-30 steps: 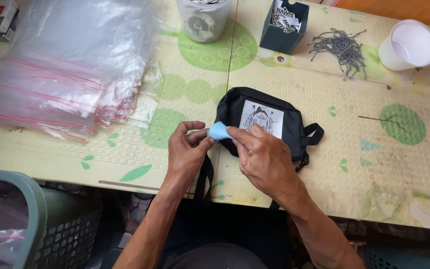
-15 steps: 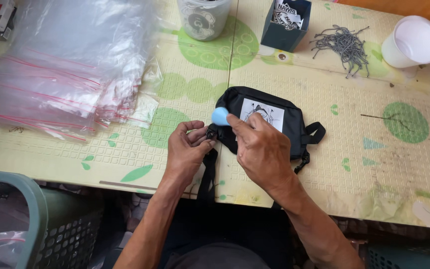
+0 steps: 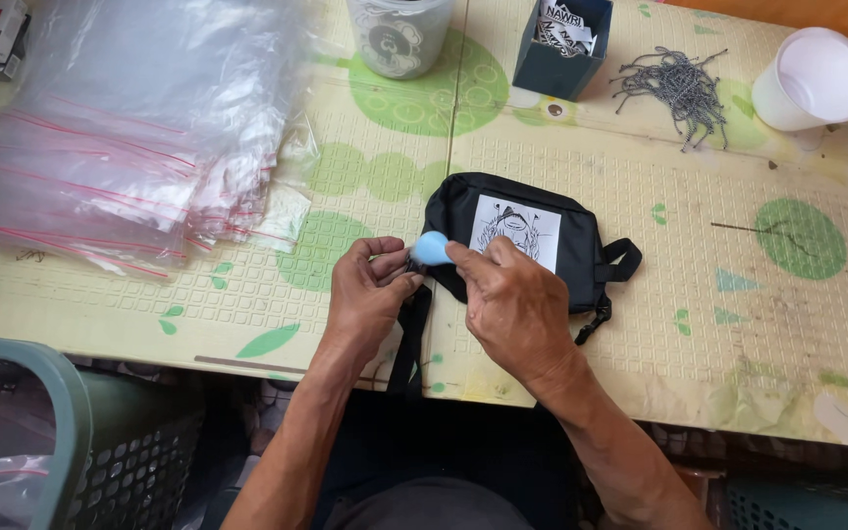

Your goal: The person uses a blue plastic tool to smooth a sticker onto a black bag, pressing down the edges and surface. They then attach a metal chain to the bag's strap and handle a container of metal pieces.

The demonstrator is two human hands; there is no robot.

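Observation:
A small black pouch (image 3: pixel 581 240) with a white printed patch lies on the patterned table (image 3: pixel 738 353) in front of me. My right hand (image 3: pixel 512 304) pinches a small light-blue object (image 3: pixel 432 247) at the pouch's left end. My left hand (image 3: pixel 370 290) is closed at the same corner, fingers touching the pouch's edge and its black strap (image 3: pixel 409 334), which hangs over the table's front edge. What sits between the left fingers is hidden.
A stack of clear plastic bags with red strips (image 3: pixel 120 137) fills the left. At the back stand a printed cup (image 3: pixel 397 34), a dark box of tags (image 3: pixel 561 44), a pile of ball chains (image 3: pixel 674 83) and a white cup (image 3: pixel 812 79). A green basket (image 3: pixel 61 451) sits below left.
Both hands shifted slightly; the light-blue object has stayed at the pouch's left corner, turning a little between the fingers.

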